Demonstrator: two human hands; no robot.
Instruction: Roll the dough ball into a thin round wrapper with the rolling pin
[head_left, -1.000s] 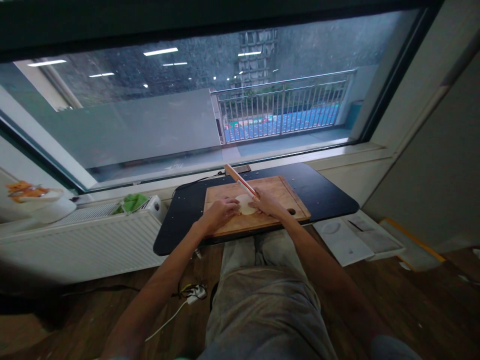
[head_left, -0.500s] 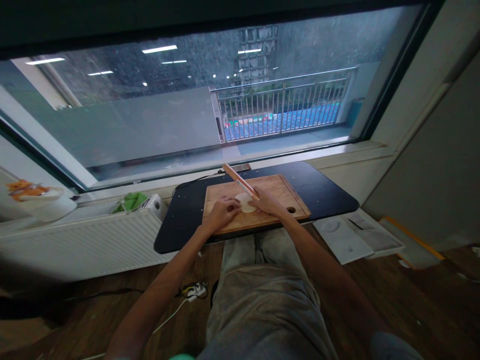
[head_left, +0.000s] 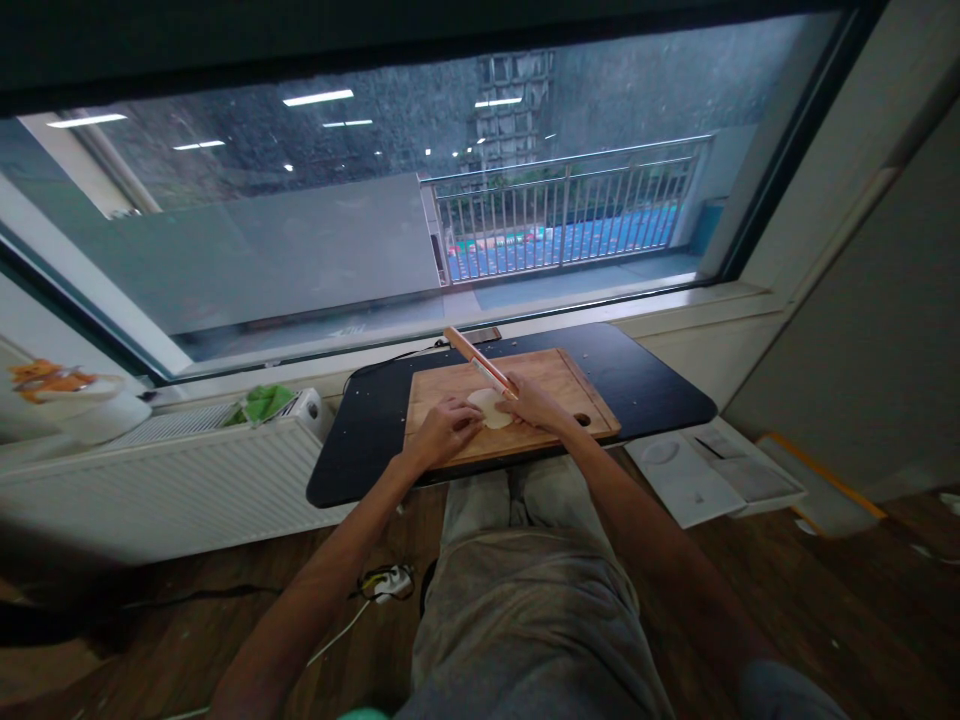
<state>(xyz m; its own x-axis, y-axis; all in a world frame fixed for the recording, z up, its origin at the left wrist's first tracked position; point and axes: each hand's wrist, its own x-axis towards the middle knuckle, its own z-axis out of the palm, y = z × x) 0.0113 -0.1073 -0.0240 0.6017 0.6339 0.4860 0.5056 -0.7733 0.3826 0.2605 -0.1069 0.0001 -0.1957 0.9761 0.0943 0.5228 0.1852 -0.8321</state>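
A pale, flat round of dough (head_left: 490, 409) lies on a wooden cutting board (head_left: 442, 383). At its left edge, the bent fingers of my left hand (head_left: 450, 428) are closed on the rim. A slim wooden rolling pin (head_left: 478, 360) slants up and to the left, its lower end in the closed grip of my right hand (head_left: 535, 406). The right fingertips also reach the dough's right edge. How tightly the left fingers pinch is too small to see.
The board rests on a black table (head_left: 652, 388) below a large window. To the left, a green cloth (head_left: 267, 402) lies on a white radiator (head_left: 195, 478). A white box (head_left: 697, 482) sits low at right; a white plug (head_left: 391, 583) with cables lies on the floor.
The dough round has shifted and turned slightly between my hands, and the left fingers have moved a little at its edge. The rolling pin stays in my right hand.
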